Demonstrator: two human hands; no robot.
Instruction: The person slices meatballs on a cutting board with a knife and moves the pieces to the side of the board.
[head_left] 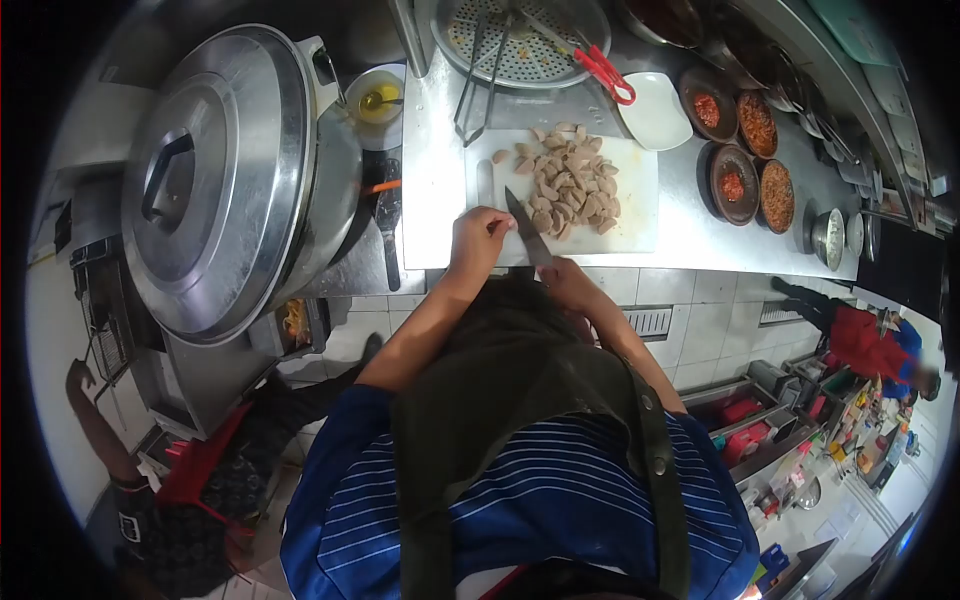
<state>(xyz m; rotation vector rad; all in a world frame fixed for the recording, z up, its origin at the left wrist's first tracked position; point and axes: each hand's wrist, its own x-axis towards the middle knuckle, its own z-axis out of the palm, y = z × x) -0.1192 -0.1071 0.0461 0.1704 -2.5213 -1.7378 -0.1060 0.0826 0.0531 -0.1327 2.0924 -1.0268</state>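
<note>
My right hand grips a kitchen knife by its handle, the dark blade pointing up and left over the near edge of the white cutting board. My left hand is closed with thumb and fingertips together, just left of the blade. Whatever those fingertips pinch, if anything, is too small to make out. A heap of cut pinkish-brown pieces, like sliced sausage, lies on the board beyond the knife. One piece sits apart at the heap's left.
A large lidded pot stands left, beside a bowl of yellow liquid. Behind the board are tongs, a perforated metal tray, red-handled scissors and a white plate. Brown bowls hold red food. Co-workers appear at both sides.
</note>
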